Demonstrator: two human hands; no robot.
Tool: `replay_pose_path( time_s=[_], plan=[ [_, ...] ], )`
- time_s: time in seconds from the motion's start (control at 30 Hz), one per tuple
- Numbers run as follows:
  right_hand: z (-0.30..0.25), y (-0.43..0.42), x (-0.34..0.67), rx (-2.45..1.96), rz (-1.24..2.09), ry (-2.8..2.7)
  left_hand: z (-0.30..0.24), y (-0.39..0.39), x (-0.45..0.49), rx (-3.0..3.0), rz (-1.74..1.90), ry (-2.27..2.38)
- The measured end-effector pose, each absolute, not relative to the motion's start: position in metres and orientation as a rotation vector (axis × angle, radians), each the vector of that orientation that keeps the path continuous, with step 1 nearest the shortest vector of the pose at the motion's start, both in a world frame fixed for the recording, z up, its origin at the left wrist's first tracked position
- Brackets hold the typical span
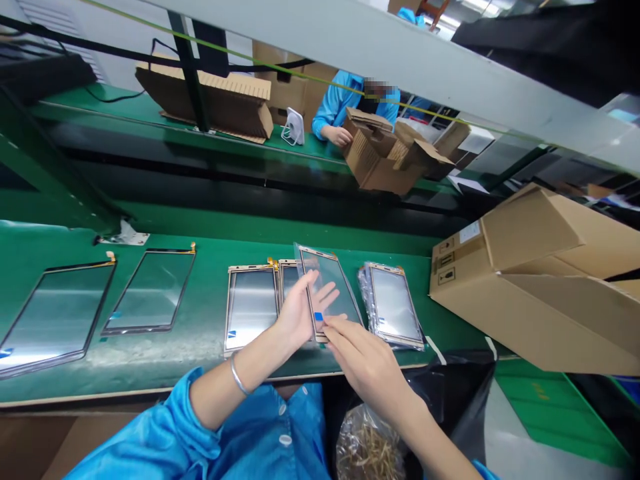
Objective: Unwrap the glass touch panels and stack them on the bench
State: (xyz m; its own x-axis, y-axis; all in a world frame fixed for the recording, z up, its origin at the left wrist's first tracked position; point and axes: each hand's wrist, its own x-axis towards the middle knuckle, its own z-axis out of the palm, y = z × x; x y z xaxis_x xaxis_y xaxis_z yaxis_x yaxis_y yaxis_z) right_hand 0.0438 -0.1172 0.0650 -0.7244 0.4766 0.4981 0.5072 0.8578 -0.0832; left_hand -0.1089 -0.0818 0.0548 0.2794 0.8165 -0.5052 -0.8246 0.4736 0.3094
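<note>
A clear touch screen panel (336, 272) with a thin dark and pale border is held up, tilted, above the green bench. My left hand (299, 308) supports it from the left, thumb at its edge and fingers showing through the glass from behind. Fingertips of my right hand (363, 350) pinch its lower edge beside a small blue tab (319, 317). Clear film sticks out past the panel's border. To its left lies a similar panel (253, 303), and another (287, 277) is partly hidden behind my left hand. A stack of panels in clear wrap (395, 303) lies on the right.
Two larger dark-framed panels (150, 290) (60, 313) lie at left on the green bench (200, 360). An open cardboard box (525, 287) stands at right. Below hangs a black bag (450, 393) near a clear bag of yellowish strips (370, 447). Across, a person in blue handles a carton (375, 160).
</note>
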Motion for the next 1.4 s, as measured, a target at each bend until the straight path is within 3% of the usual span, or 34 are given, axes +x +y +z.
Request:
replay_pose_path(
  time_s=[0.53,0.63,0.77,0.83,0.9,0.97,1.07,1.17,1.23,1.4],
  plan=[
    [0.073,-0.123,0.03,-0.611,-0.425,-2.563,0.06,-0.087,-0.118,-0.021,1.202,0.664],
    [0.066,-0.119,0.026,-0.715,-0.109,-2.5,0.057,-0.093,-0.115,0.066,1.221,0.658],
    [0.057,-0.091,0.03,-0.989,0.868,-2.034,0.045,-0.105,-0.11,0.309,1.171,0.714],
    [0.059,-0.066,0.05,-1.094,1.164,-1.603,0.036,-0.111,-0.114,0.379,1.131,0.724],
    [0.066,-0.041,0.089,-1.189,1.146,-1.188,0.028,-0.116,-0.125,0.413,1.118,0.735],
    [0.076,-0.021,0.136,-1.248,0.912,-0.899,0.021,-0.123,-0.141,0.433,1.114,0.767],
    [0.083,-0.014,0.186,-1.224,0.576,-0.746,0.015,-0.134,-0.162,0.446,1.081,0.816],
    [0.072,-0.032,0.172,-1.216,0.432,-0.782,0.012,-0.144,-0.169,0.552,1.002,0.857],
    [0.061,-0.049,0.134,-1.243,0.563,-0.937,0.012,-0.148,-0.167,0.65,0.961,0.87],
    [0.056,-0.079,0.046,-1.034,1.485,-1.071,0.013,-0.156,-0.169,0.806,0.925,0.975]
  ],
)
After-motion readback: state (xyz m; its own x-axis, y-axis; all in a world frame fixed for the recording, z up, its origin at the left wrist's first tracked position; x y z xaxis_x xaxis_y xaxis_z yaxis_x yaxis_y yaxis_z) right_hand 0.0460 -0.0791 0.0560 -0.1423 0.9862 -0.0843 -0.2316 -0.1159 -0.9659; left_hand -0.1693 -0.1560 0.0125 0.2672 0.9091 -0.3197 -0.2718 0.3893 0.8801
